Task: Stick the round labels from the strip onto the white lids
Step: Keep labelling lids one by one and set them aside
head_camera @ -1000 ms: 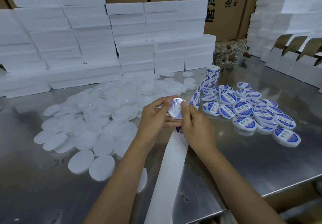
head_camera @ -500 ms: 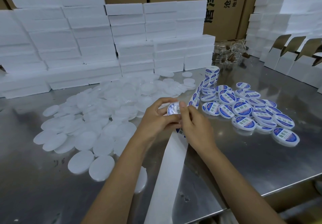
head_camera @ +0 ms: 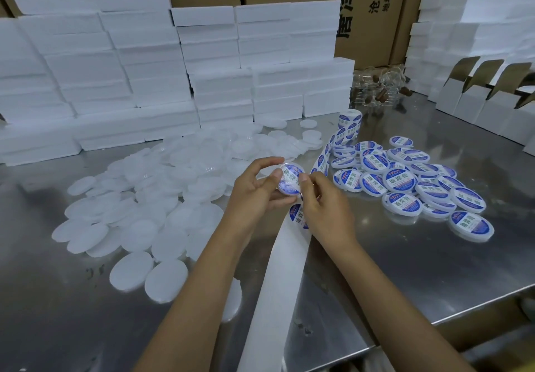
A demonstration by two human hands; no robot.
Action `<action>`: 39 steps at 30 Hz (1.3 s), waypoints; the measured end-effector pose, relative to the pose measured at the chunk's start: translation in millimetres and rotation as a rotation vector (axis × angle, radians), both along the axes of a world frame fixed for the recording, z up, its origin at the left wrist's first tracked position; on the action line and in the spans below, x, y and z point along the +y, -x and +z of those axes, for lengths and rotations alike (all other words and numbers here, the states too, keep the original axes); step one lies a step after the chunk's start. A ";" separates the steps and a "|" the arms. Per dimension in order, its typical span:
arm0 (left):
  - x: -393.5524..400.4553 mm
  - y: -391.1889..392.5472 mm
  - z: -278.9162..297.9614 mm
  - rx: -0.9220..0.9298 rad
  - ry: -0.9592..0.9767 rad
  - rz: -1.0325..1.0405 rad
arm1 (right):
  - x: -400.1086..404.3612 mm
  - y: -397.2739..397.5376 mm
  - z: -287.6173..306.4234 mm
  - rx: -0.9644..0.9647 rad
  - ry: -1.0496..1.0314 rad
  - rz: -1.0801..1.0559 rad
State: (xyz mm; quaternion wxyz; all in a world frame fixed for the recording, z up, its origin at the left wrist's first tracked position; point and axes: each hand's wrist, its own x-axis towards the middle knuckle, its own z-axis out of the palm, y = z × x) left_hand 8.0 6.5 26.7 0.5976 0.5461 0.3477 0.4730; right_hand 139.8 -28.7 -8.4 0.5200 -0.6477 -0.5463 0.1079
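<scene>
Since a second ago the lid has turned in your grip: its face was a pale blur then, and now the blue and white label on it reads plainly, face toward you. Your left hand curls round the lid's left edge, thumb on the face and fingers behind, probably to keep it steady while the label is pressed flat. Your right hand pinches the right edge, thumb tip on the label rim; this looks like smoothing down the last margin. Just below the grip the strip passes under your right hand with the next label showing; its bare backing trails toward you and off the table edge, so the next peel is close. Beyond the grip, the strip runs up to its roll. Left of the grip lies the heap of plain lids, within easy reach of the left hand. Right of it lie the labelled lids, so the finished piece likely goes there. Many plain lids remain. The steel table carries both heaps.
</scene>
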 end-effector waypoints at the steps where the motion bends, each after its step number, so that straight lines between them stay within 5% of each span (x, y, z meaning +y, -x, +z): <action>1: -0.3 -0.8 0.2 -0.007 0.001 -0.005 | -0.1 -0.8 0.8 0.014 0.008 -0.009; 14: 3.1 -2.9 -4.5 -0.152 0.134 0.017 | 3.9 -13.8 8.4 0.498 0.162 0.213; 21: 4.8 -4.9 -4.0 -0.028 0.082 0.077 | 10.2 -56.2 14.0 0.866 -0.032 -0.238; 34: 8.4 -1.3 -2.5 0.020 0.110 0.173 | 42.8 -113.9 12.7 0.997 -0.064 -0.415; 39: 10.2 -0.2 -2.3 0.004 0.117 0.214 | 42.1 -112.6 7.0 0.835 -0.029 -0.378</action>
